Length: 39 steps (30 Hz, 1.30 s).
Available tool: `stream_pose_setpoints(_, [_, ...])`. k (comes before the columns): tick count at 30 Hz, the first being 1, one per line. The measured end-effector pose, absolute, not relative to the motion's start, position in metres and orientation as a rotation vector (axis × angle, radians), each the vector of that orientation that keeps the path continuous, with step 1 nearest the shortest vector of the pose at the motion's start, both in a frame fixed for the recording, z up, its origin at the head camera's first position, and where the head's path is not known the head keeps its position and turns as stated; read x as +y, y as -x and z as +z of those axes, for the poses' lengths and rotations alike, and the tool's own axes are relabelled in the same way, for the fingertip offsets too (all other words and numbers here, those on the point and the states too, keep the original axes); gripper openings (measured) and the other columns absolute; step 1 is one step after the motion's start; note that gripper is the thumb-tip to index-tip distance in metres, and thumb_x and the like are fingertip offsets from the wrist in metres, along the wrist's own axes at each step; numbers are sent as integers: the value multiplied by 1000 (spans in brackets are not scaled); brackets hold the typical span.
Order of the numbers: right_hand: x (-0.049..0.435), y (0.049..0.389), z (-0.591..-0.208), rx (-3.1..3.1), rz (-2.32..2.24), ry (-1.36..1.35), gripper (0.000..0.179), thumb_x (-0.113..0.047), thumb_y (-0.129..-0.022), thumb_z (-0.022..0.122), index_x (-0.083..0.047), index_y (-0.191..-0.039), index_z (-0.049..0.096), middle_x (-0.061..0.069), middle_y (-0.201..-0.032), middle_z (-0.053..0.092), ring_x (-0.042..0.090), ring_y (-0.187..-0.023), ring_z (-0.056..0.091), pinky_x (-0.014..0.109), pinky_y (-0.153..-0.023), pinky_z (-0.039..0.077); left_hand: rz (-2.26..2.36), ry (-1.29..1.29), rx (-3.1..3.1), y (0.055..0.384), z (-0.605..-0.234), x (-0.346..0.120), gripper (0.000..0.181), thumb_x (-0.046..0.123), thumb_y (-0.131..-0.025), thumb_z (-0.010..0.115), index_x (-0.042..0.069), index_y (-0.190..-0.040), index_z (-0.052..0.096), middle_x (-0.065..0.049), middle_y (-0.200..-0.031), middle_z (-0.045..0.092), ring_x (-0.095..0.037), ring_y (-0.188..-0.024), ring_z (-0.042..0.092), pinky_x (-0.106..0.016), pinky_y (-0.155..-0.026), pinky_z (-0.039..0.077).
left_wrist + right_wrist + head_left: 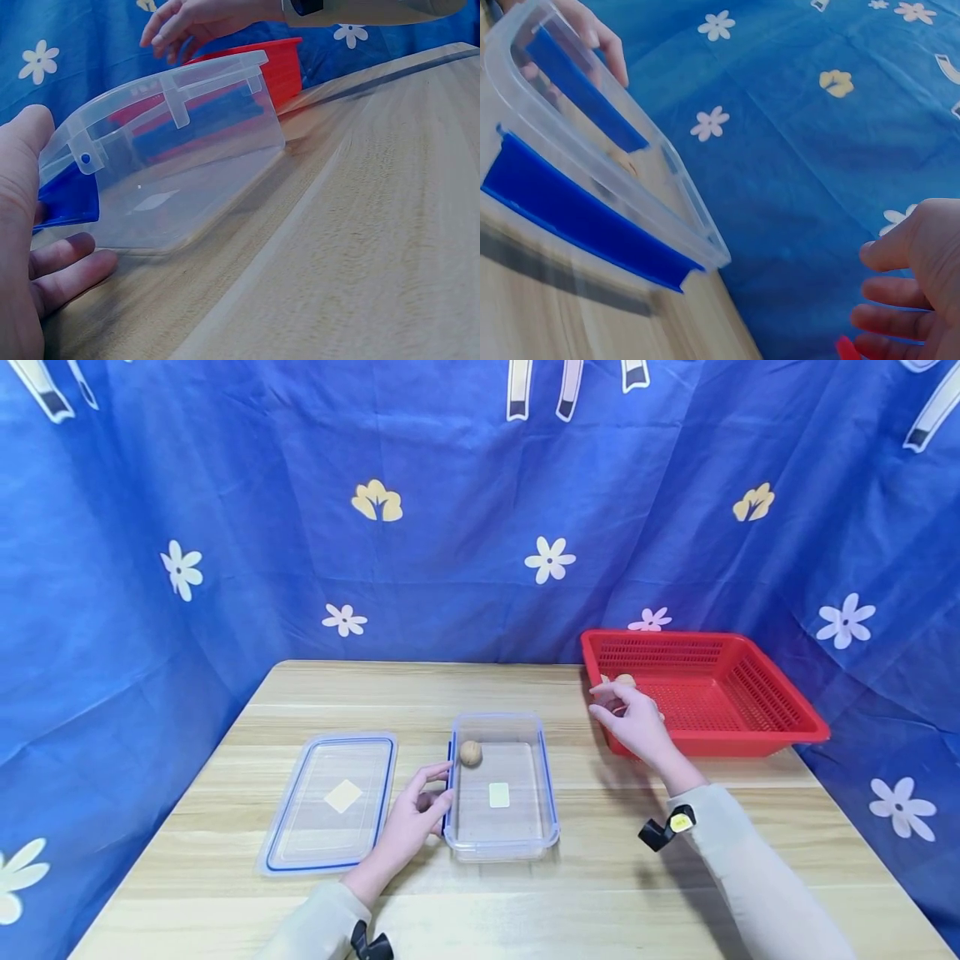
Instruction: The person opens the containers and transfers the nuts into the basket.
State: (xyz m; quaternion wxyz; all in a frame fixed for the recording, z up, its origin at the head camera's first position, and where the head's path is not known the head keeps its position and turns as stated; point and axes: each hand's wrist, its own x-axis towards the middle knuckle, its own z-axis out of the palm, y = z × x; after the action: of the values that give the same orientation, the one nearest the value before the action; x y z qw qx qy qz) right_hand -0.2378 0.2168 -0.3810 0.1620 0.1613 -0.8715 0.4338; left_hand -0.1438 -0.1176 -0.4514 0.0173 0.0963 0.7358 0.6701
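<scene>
A clear plastic food container point(501, 845) with blue side latches stands uncovered on the table. One round, light-brown walnut point(470, 753) lies near its back left corner. My left hand point(414, 810) touches the container's left side with relaxed fingers, thumb and fingertips right at the rim; in the left wrist view, they surround a lowered blue latch point(71, 201). My right hand point(637, 720) hovers at the left edge of a red plastic basket point(750, 743), fingers loosely bent and nothing between them. Just beyond its fingertips, a pale round thing point(625, 679) shows inside the basket, partly hidden.
Left of the container, its clear lid point(300, 827) with a blue seal lies flat on the wooden table point(480, 910). A blue patterned curtain point(450, 543) encloses the back and sides. The basket occupies the back right corner, overhanging the table's right edge.
</scene>
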Motion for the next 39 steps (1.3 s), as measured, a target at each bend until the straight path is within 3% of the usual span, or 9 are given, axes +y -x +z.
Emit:
stream_pose_setpoints(14, [184, 234, -387, -2469, 1192, -694, 24, -3, -81, 68, 0, -105, 64, 7, -85, 64, 20, -77, 60, 41, -67, 54, 2089, -303, 2275, 144, -453, -118, 43, 5, -93, 54, 8, -135, 45, -19, -131, 44, -44, -102, 54, -40, -58, 58])
stream_pose_setpoints(22, [171, 235, -389, -2487, 1226, -710, 25, -5, -83, 67, 1, -107, 64, 9, -89, 64, 20, -79, 60, 35, -68, 54, 2092, -303, 2272, 143, -451, -118, 42, 5, -93, 54, 8, -135, 46, -18, -130, 44, -43, -102, 54, -41, -58, 58])
stream_pose_setpoints(30, [158, 236, -389, -2509, 1198, -748, 25, -7, -83, 68, -3, -107, 64, 6, -88, 64, 17, -78, 59, 36, -68, 55, 2085, -298, 2288, 142, -450, -117, 42, 5, -93, 54, 9, -134, 46, -18, -130, 45, -43, -99, 55, -40, -57, 58])
stream_pose_setpoints(39, [144, 238, -389, -2512, 1234, -862, 27, -4, -82, 68, 2, -107, 63, 13, -91, 65, 20, -79, 61, 34, -70, 55, 2070, -309, 2286, 142, -449, -119, 43, 6, -93, 54, 7, -135, 44, -18, -131, 45, -41, -101, 56, -41, -59, 58])
